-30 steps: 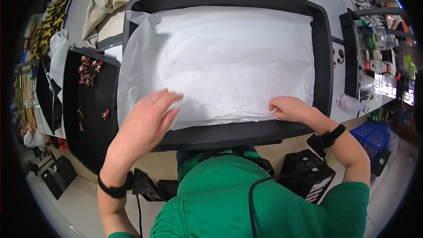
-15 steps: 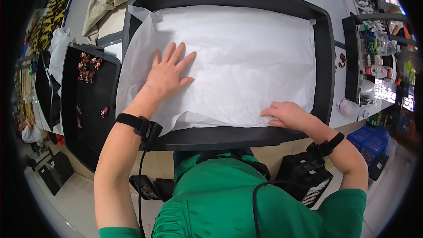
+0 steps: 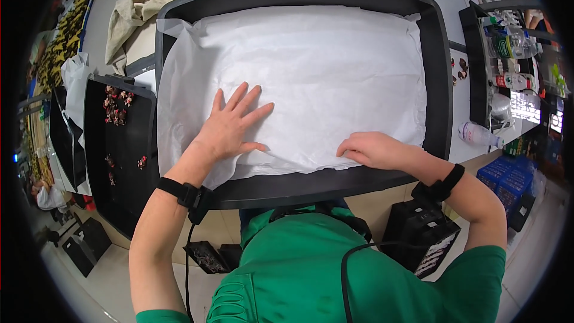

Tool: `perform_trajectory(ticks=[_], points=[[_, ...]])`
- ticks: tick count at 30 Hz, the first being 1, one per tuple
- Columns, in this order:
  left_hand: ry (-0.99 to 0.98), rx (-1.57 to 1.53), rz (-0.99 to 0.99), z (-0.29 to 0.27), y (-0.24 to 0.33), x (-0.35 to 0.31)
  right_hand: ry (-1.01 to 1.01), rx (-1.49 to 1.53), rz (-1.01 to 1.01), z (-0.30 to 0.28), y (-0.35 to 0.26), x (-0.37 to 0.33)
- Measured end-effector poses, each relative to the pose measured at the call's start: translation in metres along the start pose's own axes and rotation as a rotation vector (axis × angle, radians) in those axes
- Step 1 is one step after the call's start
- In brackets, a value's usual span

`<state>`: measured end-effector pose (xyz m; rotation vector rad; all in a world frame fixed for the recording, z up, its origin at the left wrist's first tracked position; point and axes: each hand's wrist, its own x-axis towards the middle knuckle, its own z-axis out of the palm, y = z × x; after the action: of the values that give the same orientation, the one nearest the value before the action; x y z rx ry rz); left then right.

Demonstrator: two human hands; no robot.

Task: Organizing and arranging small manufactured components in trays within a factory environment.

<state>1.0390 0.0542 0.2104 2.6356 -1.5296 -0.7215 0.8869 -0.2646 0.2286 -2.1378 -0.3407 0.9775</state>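
Note:
A large black rectangular tray lies in front of me, lined with a white paper sheet. The sheet is wrinkled, and its left side rises over the tray's wall. My left hand lies open on the left half of the sheet, palm down, fingers spread. Near the front edge of the paper, my right hand is closed, its thumb and curled fingers brought together at the sheet. The palm hides part of the paper under it. Each wrist wears a black strap with a small device.
Left of it stands a smaller black tray with several dark clusters. A beige cloth lies behind at left. On the right are a clear bottle, a black bin and a few dark pieces. Black crates stand below.
My left hand has slid toward me and slightly right, still spread on the paper. My right hand has shifted left along the front edge, its fingers closer together. The paper's raised front-left fold looks flatter.

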Motion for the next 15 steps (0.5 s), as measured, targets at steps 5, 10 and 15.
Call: perform_trajectory(ticks=[5, 10, 15], points=[[0.003, 0.046, -0.034, -0.008, -0.004, 0.003, -0.103, -0.013, -0.011, 0.018, -0.003, 0.006], [0.008, -0.003, -0.026, -0.016, 0.005, -0.012, -0.117, 0.075, 0.024, 0.003, -0.005, 0.004], [-0.100, -0.084, -0.038, -0.015, 0.013, -0.022, -0.166, 0.047, -0.001, -0.010, -0.021, 0.014]])
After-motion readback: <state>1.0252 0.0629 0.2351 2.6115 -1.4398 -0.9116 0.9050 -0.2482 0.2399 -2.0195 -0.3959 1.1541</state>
